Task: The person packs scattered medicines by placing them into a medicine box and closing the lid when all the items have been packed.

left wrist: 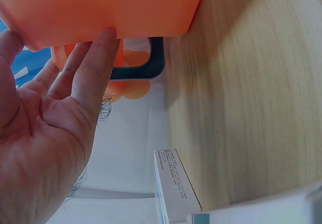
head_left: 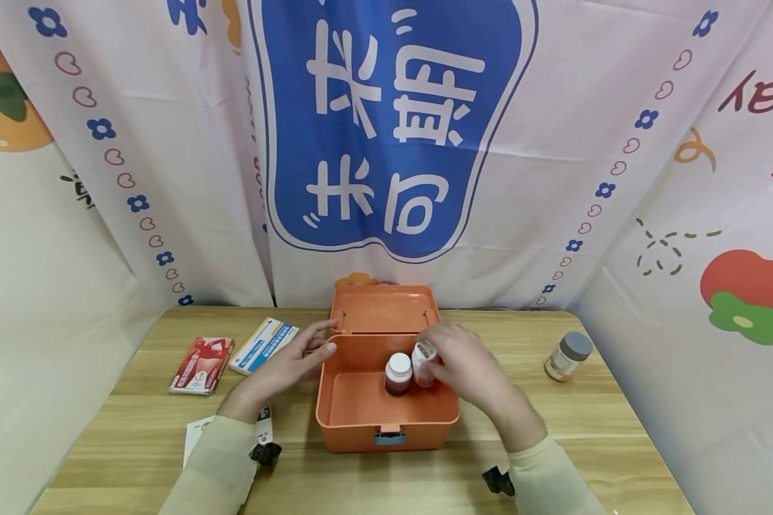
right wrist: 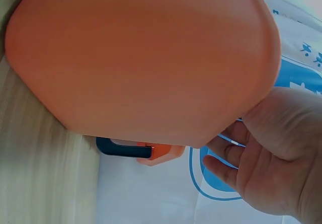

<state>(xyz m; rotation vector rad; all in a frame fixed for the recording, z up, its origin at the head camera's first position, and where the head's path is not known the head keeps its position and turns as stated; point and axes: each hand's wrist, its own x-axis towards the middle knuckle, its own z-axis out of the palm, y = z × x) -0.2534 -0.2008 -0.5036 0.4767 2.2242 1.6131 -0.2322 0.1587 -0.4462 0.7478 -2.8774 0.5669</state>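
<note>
An orange box (head_left: 354, 422) stands on the table with its lid (head_left: 386, 309) raised at the back. Inside, a dark bottle with a white cap (head_left: 398, 373) stands beside a white bottle (head_left: 424, 372) at the right wall. My right hand (head_left: 467, 361) reaches over the right rim and pinches the white bottle; in the right wrist view the box wall hides the fingertips of that hand (right wrist: 274, 158). My left hand (head_left: 293, 368) touches the box's left side, fingers extended, as the left wrist view also shows of the hand (left wrist: 55, 118) against the orange wall (left wrist: 110, 7).
A red carton (head_left: 202, 365) and a blue-and-white carton (head_left: 264, 345) lie left of the box. White items (head_left: 196, 435) lie partly under the left forearm. A grey-capped jar (head_left: 568, 355) stands at the right. A printed curtain (head_left: 522, 214) hangs behind the table.
</note>
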